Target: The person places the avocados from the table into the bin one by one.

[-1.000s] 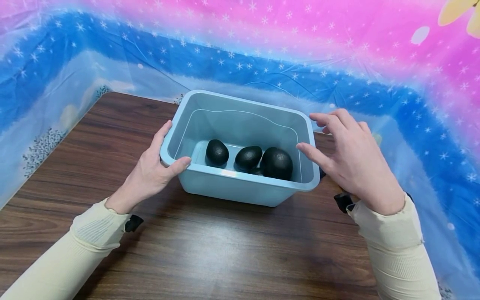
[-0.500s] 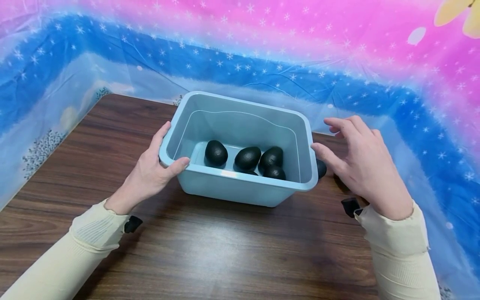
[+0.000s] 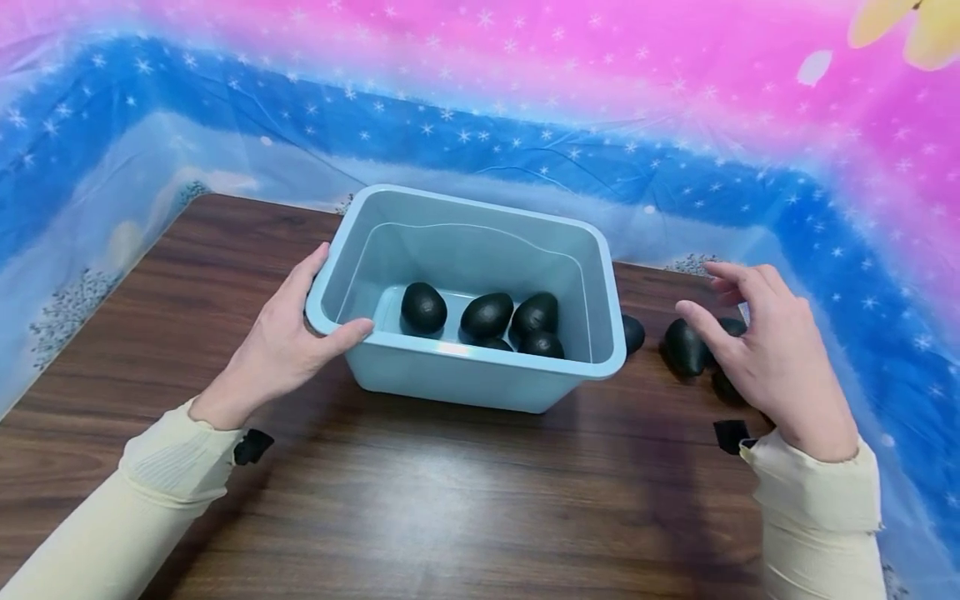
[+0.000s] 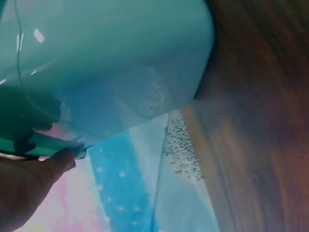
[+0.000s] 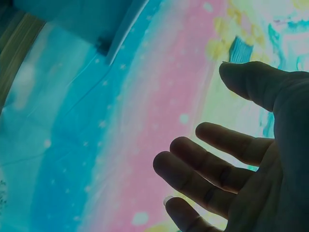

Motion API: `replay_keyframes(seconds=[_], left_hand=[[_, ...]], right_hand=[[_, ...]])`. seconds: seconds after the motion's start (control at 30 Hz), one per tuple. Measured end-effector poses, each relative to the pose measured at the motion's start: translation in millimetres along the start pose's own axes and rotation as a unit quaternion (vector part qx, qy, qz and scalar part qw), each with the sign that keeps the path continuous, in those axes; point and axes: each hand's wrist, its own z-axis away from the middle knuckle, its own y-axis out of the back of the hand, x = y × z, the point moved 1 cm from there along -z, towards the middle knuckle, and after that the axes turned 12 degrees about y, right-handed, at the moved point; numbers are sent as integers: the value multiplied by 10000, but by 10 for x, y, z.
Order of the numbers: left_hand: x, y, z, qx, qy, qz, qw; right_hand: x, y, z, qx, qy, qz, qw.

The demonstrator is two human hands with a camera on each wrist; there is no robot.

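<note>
A light blue plastic bin [image 3: 457,383] stands on the table with several dark avocados [image 3: 486,317] inside, the nearest ones partly hidden by its front wall. My left hand [image 3: 281,333] grips the bin at its left end, thumb over the front rim and fingers along the outside. In the left wrist view a fingertip [image 4: 63,157] lies against the rim. To the right of the bin, my right hand [image 3: 787,358] hovers with nothing in it, fingers spread and slightly bent. Below and beside it lie more avocados [image 3: 682,348], some partly covered by the hand.
One avocado [image 3: 632,333] lies close to the bin's right side, partly hidden by it. The brown wood table [image 3: 420,500] ends at a patterned cloth backdrop [image 3: 480,133] behind and on both sides.
An avocado dropped from the right hand now rests among the others in the bin. The right hand has moved away rightward, over the loose avocados. The left hand keeps its hold.
</note>
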Motion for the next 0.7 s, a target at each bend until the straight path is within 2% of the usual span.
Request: replay_keyframes(seconds=[0.1,0.23,0.33,0.47,0.53,0.7], left_hand=[[25,51,-24,20,-114,-219,9997],[113,107,-66,-112,-173,-550,9983],[200,144,-77,-430,-48,-841,9955],[252,215,-65,-1022,257,-1163,9876],[251,239,-58,-1237,302,-1146,9852],[254,219,-66,-1480,2,-677,9867]], right_hand=[[94,9,69,-26,-282,11,9996],[231,33,162,-131,-631,33,9979],[372,38,232,-188,-918,61,9956],[573,4,345,-181,-1423,63,9896],[655,-31,405,-199,-1660,29,9859],[812,-123,517,-197,-1877,-18,9820]])
